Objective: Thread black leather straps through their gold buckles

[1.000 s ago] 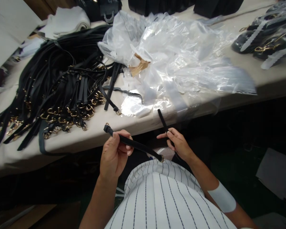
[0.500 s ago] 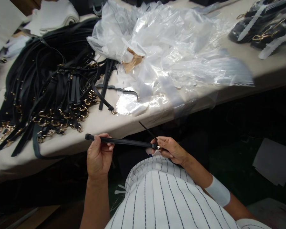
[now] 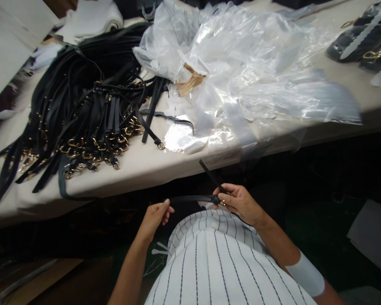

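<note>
Stretched between my hands is a thin black strap with a small gold buckle. My left hand pinches it toward its left part, thumb on top. At the buckle end my right hand is closed on the strap, fingers partly covering the buckle. A narrow black tail of strap sticks up and to the left from the right hand. The strap hangs before the striped white garment, just off the table's front edge.
A large pile of black straps with gold buckles covers the table's left side. Clear plastic bags with a brown paper scrap spread over the middle. Bagged black straps lie far right. The cloth-covered table edge runs above my hands.
My left hand has slid right along the strap, nearer my right hand, and turned palm down. The strap's tail above my right hand now shows wider. The view has shifted slightly left.
</note>
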